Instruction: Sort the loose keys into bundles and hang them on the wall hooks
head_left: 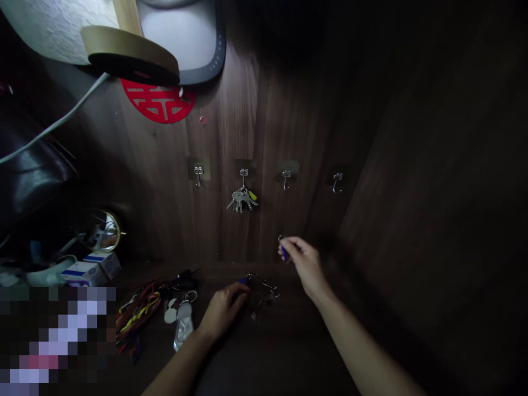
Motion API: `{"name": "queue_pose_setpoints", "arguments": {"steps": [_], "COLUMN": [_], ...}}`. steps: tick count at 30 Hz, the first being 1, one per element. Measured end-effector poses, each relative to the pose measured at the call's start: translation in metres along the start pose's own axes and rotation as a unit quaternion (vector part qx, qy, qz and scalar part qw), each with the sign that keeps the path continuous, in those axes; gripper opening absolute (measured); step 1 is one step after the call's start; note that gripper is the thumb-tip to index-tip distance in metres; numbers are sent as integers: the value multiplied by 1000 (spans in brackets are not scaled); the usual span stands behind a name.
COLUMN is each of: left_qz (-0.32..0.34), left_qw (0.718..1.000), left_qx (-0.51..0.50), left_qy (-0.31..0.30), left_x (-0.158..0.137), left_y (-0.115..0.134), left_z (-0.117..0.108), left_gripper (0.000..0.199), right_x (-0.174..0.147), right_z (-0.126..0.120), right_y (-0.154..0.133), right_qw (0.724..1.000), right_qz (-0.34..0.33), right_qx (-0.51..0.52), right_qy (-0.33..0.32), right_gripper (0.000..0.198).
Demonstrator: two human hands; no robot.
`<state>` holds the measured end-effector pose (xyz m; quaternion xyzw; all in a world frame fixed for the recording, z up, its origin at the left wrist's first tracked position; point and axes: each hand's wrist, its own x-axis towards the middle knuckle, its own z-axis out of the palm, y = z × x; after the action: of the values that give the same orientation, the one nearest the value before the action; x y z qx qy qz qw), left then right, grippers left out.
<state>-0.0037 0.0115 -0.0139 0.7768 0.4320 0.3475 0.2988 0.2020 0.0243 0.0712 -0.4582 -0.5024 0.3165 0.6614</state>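
My right hand [303,264] is raised in front of the wooden panel, its fingers pinched on a blue key tag [284,253] with a small metal ring [281,238] above it. Low on the dark surface, my left hand [225,308] has its thumb apart from the index finger, and its fingertips touch or lie beside another blue tag [243,281]. Just past those fingertips are small metal clasps [270,287] and rings, dim in the shadow. A bunch of keys [241,199] with a yellow tag hangs from the second wall hook [243,173] from the left.
Bare hooks show at left [198,175], right of the keys [286,177] and far right [337,181]. Left of my left hand lie a silver key fob [183,324] and colourful cords [138,313]. Further left are boxes [88,269] and a round mirror [103,230]. A lamp [132,52] overhangs.
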Motion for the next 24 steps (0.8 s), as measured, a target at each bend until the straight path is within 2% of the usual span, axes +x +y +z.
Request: {"name": "queue_pose_setpoints", "arguments": {"steps": [5, 9, 16, 24], "left_qz": [-5, -5, -1, 2], "left_qw": [1000, 1000, 1000, 1000], "left_qx": [20, 21, 13, 6], "left_qy": [-15, -15, -10, -11], "left_x": [-1, -1, -1, -2], "left_y": [3, 2, -1, 1], "left_z": [-1, 0, 1, -1], "left_gripper": [25, 25, 25, 25], "right_x": [48, 74, 90, 78], "right_z": [5, 12, 19, 17], "right_y": [-48, -66, -56, -36], "right_qw": [994, 991, 995, 992], "right_qz": [-54, -74, -9, 25], "right_qx": [72, 84, 70, 118], "right_qy": [57, 74, 68, 39], "right_gripper": [27, 25, 17, 10]}}
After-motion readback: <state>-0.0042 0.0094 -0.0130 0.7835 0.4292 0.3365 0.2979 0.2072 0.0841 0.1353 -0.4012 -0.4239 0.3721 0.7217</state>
